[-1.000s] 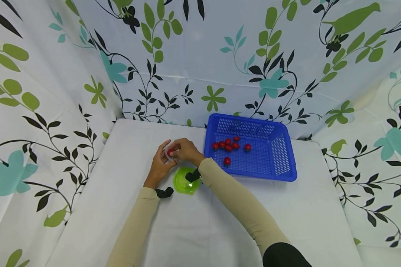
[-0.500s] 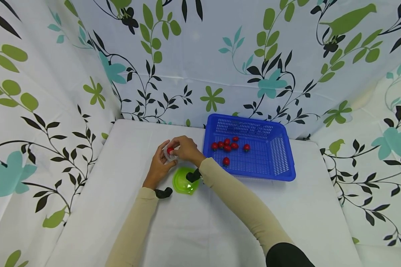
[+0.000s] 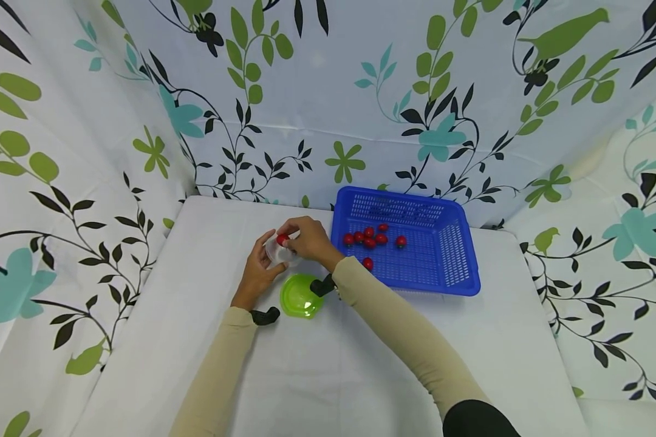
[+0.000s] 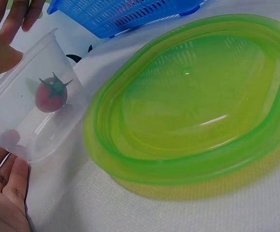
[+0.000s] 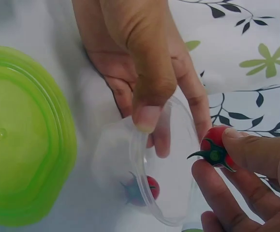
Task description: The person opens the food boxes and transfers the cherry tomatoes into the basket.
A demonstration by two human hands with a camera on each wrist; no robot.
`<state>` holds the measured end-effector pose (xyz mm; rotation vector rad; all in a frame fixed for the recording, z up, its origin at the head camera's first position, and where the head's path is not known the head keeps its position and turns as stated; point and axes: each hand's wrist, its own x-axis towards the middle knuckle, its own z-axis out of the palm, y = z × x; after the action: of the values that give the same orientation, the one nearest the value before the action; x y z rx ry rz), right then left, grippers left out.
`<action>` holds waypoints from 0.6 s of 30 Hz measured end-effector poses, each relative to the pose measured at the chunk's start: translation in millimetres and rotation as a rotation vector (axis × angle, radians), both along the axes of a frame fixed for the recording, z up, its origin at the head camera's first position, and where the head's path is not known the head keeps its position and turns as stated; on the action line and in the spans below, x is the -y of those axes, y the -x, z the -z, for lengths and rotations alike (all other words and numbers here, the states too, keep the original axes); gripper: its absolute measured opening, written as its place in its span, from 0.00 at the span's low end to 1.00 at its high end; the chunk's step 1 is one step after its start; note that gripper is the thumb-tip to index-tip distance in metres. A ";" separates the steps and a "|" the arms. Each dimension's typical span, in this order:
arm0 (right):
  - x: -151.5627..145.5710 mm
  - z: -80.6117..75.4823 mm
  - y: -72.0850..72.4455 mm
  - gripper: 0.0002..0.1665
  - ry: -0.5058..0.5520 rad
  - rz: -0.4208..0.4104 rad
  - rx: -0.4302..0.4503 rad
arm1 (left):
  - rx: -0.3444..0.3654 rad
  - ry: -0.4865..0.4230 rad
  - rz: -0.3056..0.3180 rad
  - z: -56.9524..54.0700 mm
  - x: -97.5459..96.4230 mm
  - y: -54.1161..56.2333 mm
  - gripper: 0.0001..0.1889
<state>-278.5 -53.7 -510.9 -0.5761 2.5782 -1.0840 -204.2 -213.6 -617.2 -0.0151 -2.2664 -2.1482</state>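
A small clear plastic container [image 3: 274, 255] is tilted in my left hand [image 3: 253, 279], its thumb over the rim in the right wrist view. One cherry tomato [image 4: 51, 98] with a green calyx lies inside it. At the container's mouth, my right hand [image 5: 256, 179] pinches another cherry tomato [image 5: 216, 134] between thumb and fingers, stem end facing the opening. Just below both hands, a translucent green lid [image 3: 299, 297] lies on the white cloth.
A blue perforated basket [image 3: 432, 273] stands to the right of the hands, with several loose cherry tomatoes [image 3: 381, 238] in it. Patterned curtains [image 3: 317, 85] rise behind the table's back edge and along both sides.
My right hand has drawn up and slightly right, bringing the pinched cherry tomato from within the container to its rim. The left hand still holds the container; lid and basket stay put.
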 end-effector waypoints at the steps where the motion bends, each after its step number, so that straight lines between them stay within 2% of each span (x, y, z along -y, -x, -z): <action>1: -0.9 -1.3 -0.2 0.14 0.009 0.002 0.004 | 0.003 0.003 -0.002 -0.1 -0.1 -0.2 0.50; 11: -11.2 -10.4 -2.3 0.17 0.107 0.014 0.042 | 0.013 0.016 -0.016 6.0 1.2 2.4 0.50; 18: -20.6 -12.6 0.5 0.17 0.109 0.032 0.003 | -0.002 0.012 -0.018 4.7 0.3 1.3 0.49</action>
<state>-279.0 -33.1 -498.2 -0.5590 2.5463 -1.2408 -205.5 -213.9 -622.0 0.0033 -2.2696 -2.1244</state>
